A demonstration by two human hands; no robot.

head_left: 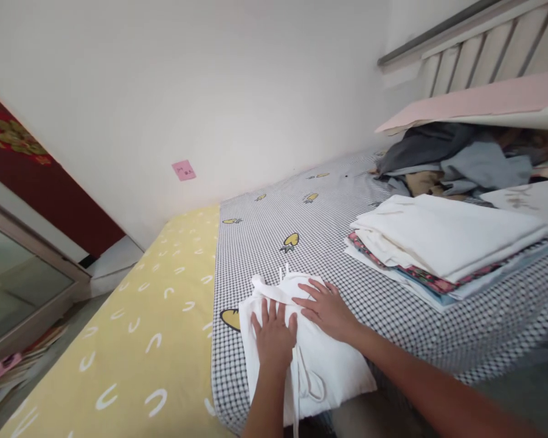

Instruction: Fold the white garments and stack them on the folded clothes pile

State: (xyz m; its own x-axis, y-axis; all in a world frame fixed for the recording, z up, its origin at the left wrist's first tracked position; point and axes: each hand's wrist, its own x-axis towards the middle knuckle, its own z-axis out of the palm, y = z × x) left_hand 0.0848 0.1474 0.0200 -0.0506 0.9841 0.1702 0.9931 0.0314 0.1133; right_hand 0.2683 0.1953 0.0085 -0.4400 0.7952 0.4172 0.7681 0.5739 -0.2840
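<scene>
A white folded garment [332,365] with thin white drawstrings lies flat near the bed's front edge. Both my hands rest on its upper part. My left hand [274,334] presses palm down with the fingers spread, left of the strings. To its right, my right hand [326,307] also lies flat, fingers apart, near the garment's far edge. A looped string [317,389] trails down the front of the cloth. Neither hand grips anything.
At the right stands a stack of folded clothes [456,237], white on top with floral and pale blue layers below. Behind it are a heap of grey clothes [483,158] and a pink board [474,100]. The bedspread [264,243] is checked beside a yellow part [164,316].
</scene>
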